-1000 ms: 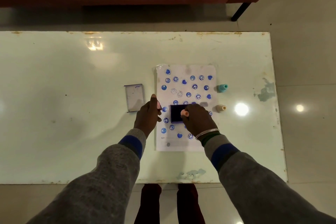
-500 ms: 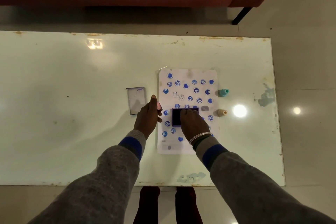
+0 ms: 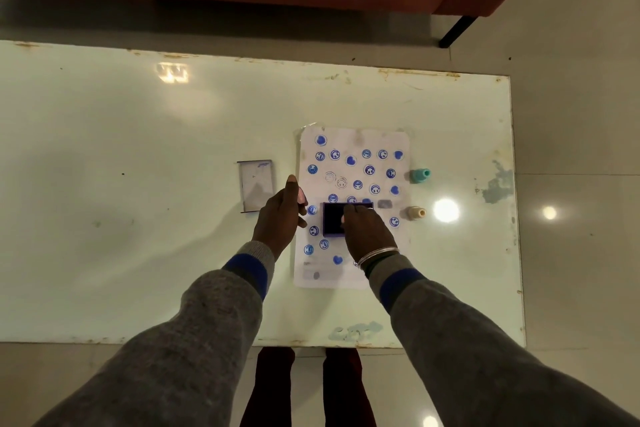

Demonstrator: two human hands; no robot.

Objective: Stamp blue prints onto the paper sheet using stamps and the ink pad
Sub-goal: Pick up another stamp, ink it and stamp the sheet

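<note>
Our right hand (image 3: 367,230) lies fingers-down on the ink pad (image 3: 333,224), mid-sheet on the paper sheet (image 3: 355,146), its grip unreadable, while our left hand (image 3: 280,215), just left of the pad, pinches a pink stamp (image 3: 302,197).

2 loose stamps (image 3: 420,174), 1 ink pad (image 3: 333,220), 1 paper sheet (image 3: 353,146), 1 clear lid (image 3: 257,185).

Broad open tabletop (image 3: 104,184) stretches toward the left edge, broken only by a clear lid (image 3: 256,185); toward the right edge, two stamps (image 3: 420,175) (image 3: 415,212) stand just beside the paper sheet (image 3: 353,139).
</note>
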